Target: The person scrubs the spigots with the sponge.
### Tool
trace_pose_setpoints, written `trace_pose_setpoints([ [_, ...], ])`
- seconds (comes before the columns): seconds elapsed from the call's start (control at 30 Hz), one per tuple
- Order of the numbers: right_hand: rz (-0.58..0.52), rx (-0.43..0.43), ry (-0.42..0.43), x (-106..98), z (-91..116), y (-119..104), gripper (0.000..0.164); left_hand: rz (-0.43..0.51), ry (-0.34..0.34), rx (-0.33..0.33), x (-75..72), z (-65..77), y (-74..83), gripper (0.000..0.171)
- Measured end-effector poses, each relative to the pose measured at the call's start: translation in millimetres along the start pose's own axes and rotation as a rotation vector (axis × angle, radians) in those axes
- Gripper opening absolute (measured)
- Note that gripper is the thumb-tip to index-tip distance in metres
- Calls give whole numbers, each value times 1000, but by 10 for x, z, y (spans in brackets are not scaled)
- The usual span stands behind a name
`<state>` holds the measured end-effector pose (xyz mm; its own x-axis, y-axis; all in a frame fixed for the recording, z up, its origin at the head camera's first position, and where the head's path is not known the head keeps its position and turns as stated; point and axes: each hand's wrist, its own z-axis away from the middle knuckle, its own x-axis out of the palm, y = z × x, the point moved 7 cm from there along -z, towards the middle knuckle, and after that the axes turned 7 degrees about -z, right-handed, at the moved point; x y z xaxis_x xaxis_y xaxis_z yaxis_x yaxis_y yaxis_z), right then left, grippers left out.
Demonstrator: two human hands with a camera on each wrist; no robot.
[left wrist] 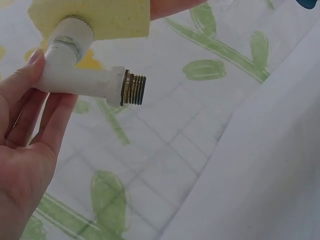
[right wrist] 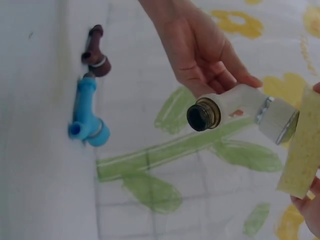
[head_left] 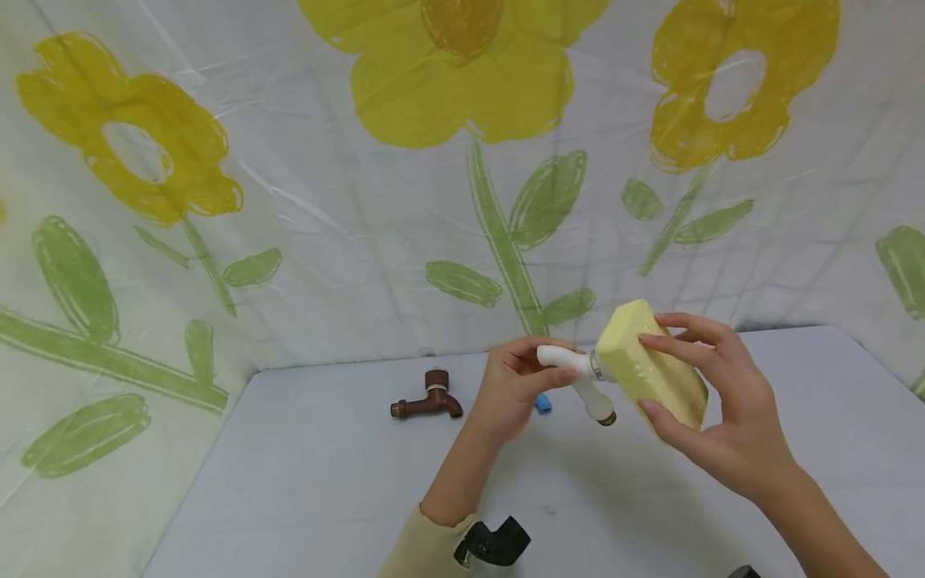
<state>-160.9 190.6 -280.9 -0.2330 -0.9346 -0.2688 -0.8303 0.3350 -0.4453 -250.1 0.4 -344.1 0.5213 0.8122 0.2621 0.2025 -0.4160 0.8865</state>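
Note:
A white plastic tap (head_left: 594,400) with a brass-threaded inlet is pinched between the thumb and fingers of my left hand (head_left: 509,385), raised above the table. My right hand (head_left: 737,409) grips a yellow sponge (head_left: 654,369) by its edges, thumb below and fingers above. The sponge's broad face is right at the end of the tap's round knob (left wrist: 75,35), which the left wrist view shows overlapping the sponge. In the right wrist view, the tap's threaded end (right wrist: 205,115) points away from the sponge.
On the white table (head_left: 311,482), a brown tap (head_left: 426,407) lies toward the back, left of my left hand. A blue tap (right wrist: 89,110), mostly hidden behind that hand in the head view, lies beside it. A flower-painted sheet (head_left: 325,281) hangs behind the table.

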Motion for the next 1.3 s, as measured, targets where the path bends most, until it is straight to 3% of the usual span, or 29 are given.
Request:
trace_pose_setpoints([
  [0.13,-95,27,-3,-40,6,51,44,-11,-45,18,70,1,7,42],
  [0.37,-234,108,-14,-57,4,186,59,29,-102,43,92,1,-30,41],
  [0.5,-227,188,-25,-44,12,264,61,49,-103,31,72,9,-61,33],
  [0.67,-136,242,-11,-49,43,350,62,93,-88,16,50,7,-78,19],
  [1.0,-80,295,13,-125,64,416,62,213,-64,-1,74,-14,-188,22],
  [1.1,-80,313,12,-133,64,428,61,224,-7,-61,69,-10,-263,9],
  [1.3,-58,382,12,-166,106,508,59,234,189,-214,-33,3,-416,27],
])
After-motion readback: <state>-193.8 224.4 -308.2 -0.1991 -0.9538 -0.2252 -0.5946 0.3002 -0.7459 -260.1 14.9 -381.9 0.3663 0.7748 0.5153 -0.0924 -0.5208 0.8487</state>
